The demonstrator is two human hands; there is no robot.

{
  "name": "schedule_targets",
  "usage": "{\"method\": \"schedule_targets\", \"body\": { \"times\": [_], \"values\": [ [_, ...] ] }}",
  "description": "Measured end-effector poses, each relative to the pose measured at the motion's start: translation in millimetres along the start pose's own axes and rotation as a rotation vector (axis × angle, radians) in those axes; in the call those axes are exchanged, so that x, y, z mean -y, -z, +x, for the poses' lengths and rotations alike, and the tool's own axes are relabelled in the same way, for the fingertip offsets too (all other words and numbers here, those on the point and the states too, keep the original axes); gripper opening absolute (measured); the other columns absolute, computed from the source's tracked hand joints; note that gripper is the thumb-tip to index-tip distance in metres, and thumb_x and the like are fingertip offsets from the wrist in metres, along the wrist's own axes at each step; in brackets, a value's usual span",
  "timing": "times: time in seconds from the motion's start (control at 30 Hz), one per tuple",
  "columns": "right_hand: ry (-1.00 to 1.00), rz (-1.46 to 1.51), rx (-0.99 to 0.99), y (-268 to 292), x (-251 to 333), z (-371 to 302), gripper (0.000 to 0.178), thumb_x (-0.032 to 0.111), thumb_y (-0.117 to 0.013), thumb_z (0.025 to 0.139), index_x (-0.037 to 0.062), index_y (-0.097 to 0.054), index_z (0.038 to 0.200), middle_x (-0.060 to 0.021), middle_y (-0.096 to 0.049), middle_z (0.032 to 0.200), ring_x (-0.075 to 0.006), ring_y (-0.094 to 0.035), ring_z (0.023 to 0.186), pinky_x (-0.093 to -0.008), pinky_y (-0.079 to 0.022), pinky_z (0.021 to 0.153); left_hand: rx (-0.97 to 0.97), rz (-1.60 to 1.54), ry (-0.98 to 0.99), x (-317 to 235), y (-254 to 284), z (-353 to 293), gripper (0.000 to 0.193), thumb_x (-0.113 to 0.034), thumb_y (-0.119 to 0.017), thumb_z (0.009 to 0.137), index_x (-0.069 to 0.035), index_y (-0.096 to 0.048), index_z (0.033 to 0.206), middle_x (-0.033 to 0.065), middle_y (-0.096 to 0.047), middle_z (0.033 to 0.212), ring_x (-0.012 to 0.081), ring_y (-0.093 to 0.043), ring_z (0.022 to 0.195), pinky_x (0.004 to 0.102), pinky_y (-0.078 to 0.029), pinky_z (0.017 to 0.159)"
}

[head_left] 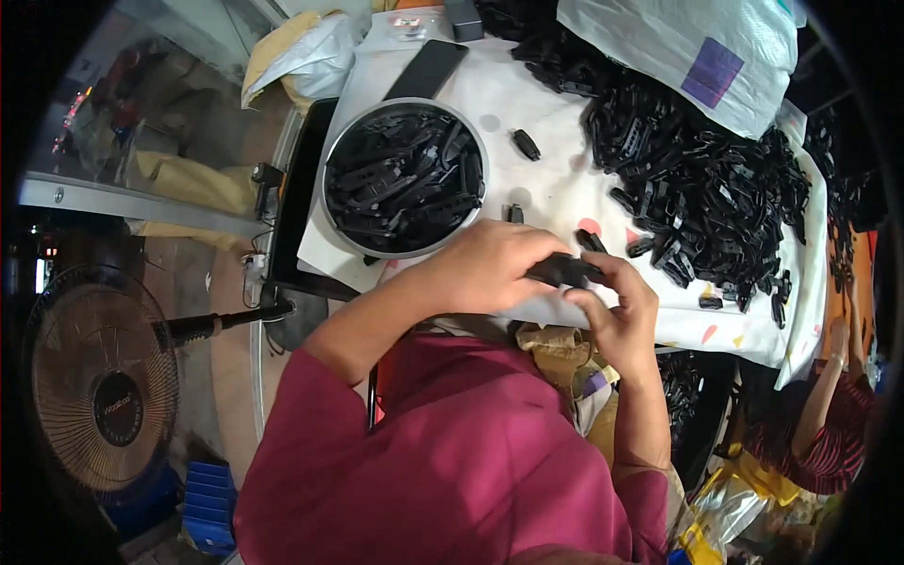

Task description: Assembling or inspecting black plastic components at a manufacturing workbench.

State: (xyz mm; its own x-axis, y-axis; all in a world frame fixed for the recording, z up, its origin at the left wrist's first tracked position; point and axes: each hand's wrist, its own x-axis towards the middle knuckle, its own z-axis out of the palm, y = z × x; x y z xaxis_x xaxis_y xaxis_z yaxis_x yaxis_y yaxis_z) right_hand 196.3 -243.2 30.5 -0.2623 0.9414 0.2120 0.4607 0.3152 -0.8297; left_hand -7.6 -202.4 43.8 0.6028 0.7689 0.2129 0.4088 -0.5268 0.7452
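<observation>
My left hand [490,268] and my right hand [621,306] meet over the table's near edge, both closed on one small black plastic piece [565,270]. Fingers cover part of it, so its exact kind is unclear. Just beyond my left hand stands a round metal bowl [414,252] full of similar black clip-like parts [405,174]. A loose black part [590,240] lies close to my right hand's fingers. Two more, a farther one [526,144] and a nearer one [515,214], rest on the white cloth right of the bowl.
A large heap of black parts [706,198] covers the table's right side, below a white woven sack [678,56]. A dark phone-like slab [428,68] lies behind the bowl. A fan [104,386] stands at left. Another person's striped sleeve [819,433] shows at far right.
</observation>
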Motion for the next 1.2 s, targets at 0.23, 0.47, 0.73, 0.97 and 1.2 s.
{"method": "schedule_targets", "body": {
  "times": [0.23,0.47,0.73,0.97,1.2],
  "values": [
    [-0.25,0.184,-0.201,-5,-24,16,0.049,0.015,-0.066,0.079,0.0031,-0.045,0.122,-0.0115,-0.054,0.114,-0.0188,-0.056,0.098,-0.0267,-0.049,0.07,-0.247,0.896,0.251,55,111,-36,0.049,-0.028,-0.065,0.074,-0.009,-0.052,0.117,0.013,-0.053,0.114,0.0285,-0.044,0.114,0.04,-0.028,0.101],
    [-0.105,-0.392,-0.273,-5,-58,13,0.025,0.01,-0.064,0.077,0.0043,-0.06,0.101,-0.013,-0.058,0.1,-0.0234,-0.059,0.085,-0.0299,-0.049,0.068,-0.141,0.925,0.296,56,108,-17,0.067,-0.042,-0.066,0.07,-0.009,-0.046,0.125,0.0138,-0.039,0.128,0.0297,-0.031,0.124,0.0402,-0.025,0.102],
    [-0.175,-0.53,-0.189,-20,-55,13,0.025,0.007,-0.066,0.065,0.0025,-0.058,0.089,-0.0135,-0.058,0.083,-0.0312,-0.053,0.081,-0.0375,-0.044,0.069,0.265,0.728,0.233,84,13,165,0.026,-0.018,-0.061,0.073,-0.01,-0.062,0.098,0.01,-0.058,0.106,0.0289,-0.056,0.095,0.039,-0.045,0.079],
    [-0.36,-0.426,-0.233,-12,-59,-4,0.03,0.017,-0.072,0.063,0.0041,-0.061,0.087,-0.0113,-0.057,0.084,-0.0303,-0.053,0.084,-0.0367,-0.044,0.071,0.287,0.76,-0.36,116,-5,185,0.017,-0.017,-0.067,0.066,-0.008,-0.061,0.079,0.004,-0.055,0.088,0.0244,-0.054,0.085,0.0354,-0.045,0.077],
    [-0.321,-0.059,-0.568,-2,-70,-3,0.024,0.012,-0.07,0.075,0.0005,-0.058,0.093,-0.0044,-0.058,0.074,-0.0081,-0.05,0.056,-0.0211,-0.039,0.047,0.385,0.254,0.248,73,6,154,0.011,-0.009,-0.065,0.073,-0.003,-0.061,0.081,0.0076,-0.06,0.085,0.0169,-0.055,0.088,0.0298,-0.045,0.077]
  ]
}}
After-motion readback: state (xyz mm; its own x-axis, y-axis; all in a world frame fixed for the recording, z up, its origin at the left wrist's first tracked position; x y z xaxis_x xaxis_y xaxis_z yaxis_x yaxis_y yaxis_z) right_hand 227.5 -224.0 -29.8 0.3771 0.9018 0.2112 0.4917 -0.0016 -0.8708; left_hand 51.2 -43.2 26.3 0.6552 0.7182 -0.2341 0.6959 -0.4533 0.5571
